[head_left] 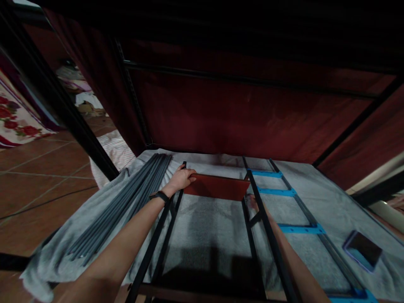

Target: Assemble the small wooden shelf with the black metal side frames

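A black metal frame stands before me, with a red-brown board set across between its two sides. My left hand, a dark band on the wrist, is closed over the board's upper left corner, right by the frame's left post. On the other side, my right hand is at the lower right end of the board, partly behind the frame's right rail. Its fingers are dim and mostly hidden, so their grip is unclear. Near the frame's bottom a dark crosspiece joins the sides.
Several grey rods lie bundled at the left on a grey cloth. Rails with blue crosspieces lie at the right, beside a phone. Dark posts and a dark red curtain surround the surface.
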A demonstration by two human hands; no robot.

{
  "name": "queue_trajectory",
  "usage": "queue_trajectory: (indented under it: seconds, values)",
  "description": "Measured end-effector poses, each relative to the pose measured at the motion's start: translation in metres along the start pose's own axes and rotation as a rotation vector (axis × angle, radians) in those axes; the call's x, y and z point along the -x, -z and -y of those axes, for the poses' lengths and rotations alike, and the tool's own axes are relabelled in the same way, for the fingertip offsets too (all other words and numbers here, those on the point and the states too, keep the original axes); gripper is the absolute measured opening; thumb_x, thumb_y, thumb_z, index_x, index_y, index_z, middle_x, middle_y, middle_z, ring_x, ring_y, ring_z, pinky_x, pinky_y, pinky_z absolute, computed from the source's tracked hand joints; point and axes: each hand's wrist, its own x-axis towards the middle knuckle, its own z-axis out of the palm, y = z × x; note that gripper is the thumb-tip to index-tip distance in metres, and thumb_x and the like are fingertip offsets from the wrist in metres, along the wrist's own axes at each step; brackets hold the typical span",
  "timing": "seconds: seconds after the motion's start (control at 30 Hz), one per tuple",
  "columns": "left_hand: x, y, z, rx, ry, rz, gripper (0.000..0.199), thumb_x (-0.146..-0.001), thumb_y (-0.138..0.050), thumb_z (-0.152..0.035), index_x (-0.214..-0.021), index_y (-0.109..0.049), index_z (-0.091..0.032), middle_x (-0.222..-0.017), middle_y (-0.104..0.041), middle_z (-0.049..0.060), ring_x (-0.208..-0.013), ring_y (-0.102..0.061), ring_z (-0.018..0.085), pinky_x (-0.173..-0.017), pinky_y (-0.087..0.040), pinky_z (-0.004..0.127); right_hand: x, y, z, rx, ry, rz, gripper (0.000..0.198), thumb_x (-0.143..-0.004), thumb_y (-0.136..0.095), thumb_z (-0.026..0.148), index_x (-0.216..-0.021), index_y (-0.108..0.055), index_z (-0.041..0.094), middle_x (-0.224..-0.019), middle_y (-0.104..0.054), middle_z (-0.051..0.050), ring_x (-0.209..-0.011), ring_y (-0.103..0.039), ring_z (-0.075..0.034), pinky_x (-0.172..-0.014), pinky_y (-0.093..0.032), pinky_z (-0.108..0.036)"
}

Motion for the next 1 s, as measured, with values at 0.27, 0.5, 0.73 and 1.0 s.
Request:
queue_trajectory:
  seconds: [0.27, 0.5, 0.73, 1.0]
  values:
    - [0.001, 0.002, -0.001, 0.038, 0.000, -0.016, 0.021, -0.088, -0.054, -0.036, -0.096, -0.072, -0.028, -0.090, -0.078, 0.001, -0.096, -0.069, 0.020, -0.118, -0.025, 0.040, -0.024, 0.036, 0.024, -0.224, -0.009, -0.135, 0.048, -0.092, -0.041, 0.039, -0.134, -0.057, 0.024, -0.137, -0.060, -0.007, -0.128, -0.056, -0.022, -0.107, -0.046, -0.038]
    - [0.006, 0.006, -0.004, 0.034, -0.012, -0.022, 0.022, -0.087, -0.055, -0.036, -0.095, -0.073, -0.027, -0.087, -0.077, 0.002, -0.091, -0.070, 0.020, -0.117, -0.027, 0.041, -0.027, 0.024, 0.053, 0.000, 0.124, 0.000, 0.051, -0.087, -0.050, 0.028, -0.136, -0.057, 0.018, -0.136, -0.060, -0.012, -0.128, -0.055, -0.022, -0.110, -0.041, -0.039]
    - [0.005, 0.006, -0.003, 0.067, -0.003, -0.019, 0.020, -0.087, -0.056, -0.036, -0.093, -0.073, -0.027, -0.085, -0.077, 0.001, -0.089, -0.070, 0.019, -0.118, -0.026, 0.041, -0.027, 0.027, 0.055, 0.138, 0.074, 0.055, 0.061, -0.093, -0.043, 0.028, -0.152, -0.037, 0.017, -0.134, -0.061, -0.014, -0.120, -0.062, -0.026, -0.106, -0.045, -0.041]
    - [0.004, 0.006, -0.004, 0.046, -0.003, -0.011, 0.018, -0.087, -0.058, -0.033, -0.091, -0.073, -0.027, -0.083, -0.077, 0.001, -0.089, -0.070, 0.019, -0.118, -0.027, 0.040, -0.022, 0.026, 0.065, 0.379, 0.161, 0.053, 0.054, -0.096, -0.046, 0.033, -0.148, -0.043, 0.018, -0.150, -0.043, -0.019, -0.134, -0.050, -0.030, -0.107, -0.043, -0.040]
